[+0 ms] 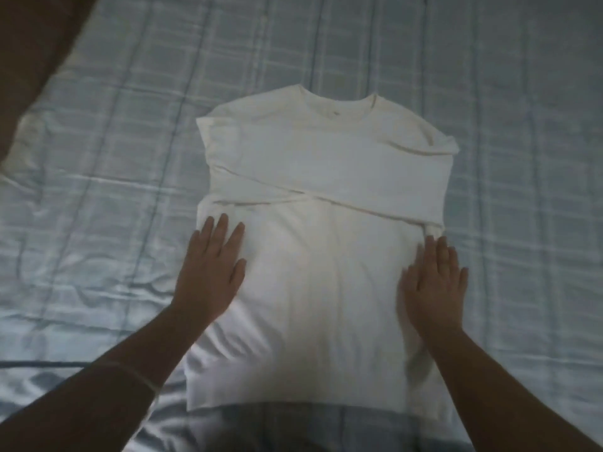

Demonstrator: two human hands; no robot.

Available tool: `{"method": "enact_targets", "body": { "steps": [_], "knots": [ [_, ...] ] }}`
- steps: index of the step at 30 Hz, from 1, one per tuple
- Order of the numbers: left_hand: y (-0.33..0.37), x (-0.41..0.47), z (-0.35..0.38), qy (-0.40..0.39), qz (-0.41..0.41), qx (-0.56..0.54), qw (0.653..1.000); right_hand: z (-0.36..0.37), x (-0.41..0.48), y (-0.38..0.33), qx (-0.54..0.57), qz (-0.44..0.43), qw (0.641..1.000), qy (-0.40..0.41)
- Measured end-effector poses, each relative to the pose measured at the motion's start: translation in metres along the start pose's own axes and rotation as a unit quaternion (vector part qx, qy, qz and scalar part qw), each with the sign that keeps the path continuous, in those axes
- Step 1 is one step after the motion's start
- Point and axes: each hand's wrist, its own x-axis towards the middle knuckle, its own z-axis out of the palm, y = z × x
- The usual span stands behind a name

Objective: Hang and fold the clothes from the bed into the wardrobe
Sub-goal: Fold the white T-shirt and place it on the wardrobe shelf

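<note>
A white long-sleeved shirt [323, 272] lies flat on the bed [509, 132], collar pointing away from me. Both sleeves are folded across its chest and cross in the middle. My left hand [212, 265] lies flat on the shirt's left edge with straight fingers. My right hand [432, 282] lies flat on the right edge in the same way, its fingertips just below the folded cuff. Neither hand holds any cloth. The shirt's hem is near me, at the bottom of the view.
The bed is covered by a pale blue checked sheet with creases at the left. A dark brown surface [36, 53] fills the upper left corner beyond the bed's edge. The wardrobe is out of view.
</note>
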Motion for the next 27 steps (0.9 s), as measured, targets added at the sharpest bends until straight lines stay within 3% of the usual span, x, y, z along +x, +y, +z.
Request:
{"method": "enact_targets", "body": {
  "steps": [4, 7, 9, 11, 13, 15, 19, 22, 27],
  "knots": [
    [0.000, -0.099, 0.001, 0.002, -0.124, -0.136, 0.983, 0.006, -0.101, 0.036, 0.071, 0.016, 0.997, 0.005],
    [0.010, -0.137, -0.010, 0.005, -0.301, -0.285, 0.910, -0.005, -0.151, 0.051, 0.209, 0.140, 0.967, -0.042],
    [0.016, -0.145, -0.021, -0.051, -0.383, -0.332, 0.861, -0.019, -0.165, 0.054, 0.305, 0.269, 0.911, -0.069],
    [0.021, -0.150, -0.028, -0.154, -0.403, -0.351, 0.831, -0.034, -0.163, 0.054, 0.354, 0.343, 0.863, -0.110],
    [0.025, -0.154, -0.034, -0.212, -0.428, -0.413, 0.775, -0.051, -0.159, 0.053, 0.359, 0.370, 0.843, -0.156],
    [0.025, -0.159, -0.039, -0.213, -0.432, -0.457, 0.748, -0.064, -0.158, 0.051, 0.387, 0.368, 0.829, -0.164],
    [0.019, -0.184, -0.052, -0.159, -0.426, -0.531, 0.715, -0.086, -0.170, 0.052, 0.505, 0.370, 0.765, -0.151],
    [0.015, -0.208, -0.065, -0.159, -0.417, -0.513, 0.733, -0.092, -0.179, 0.062, 0.486, 0.371, 0.781, -0.127],
    [0.017, -0.243, -0.073, -0.206, -0.419, -0.562, 0.682, -0.085, -0.204, 0.083, 0.439, 0.382, 0.804, -0.124]
  ]
}}
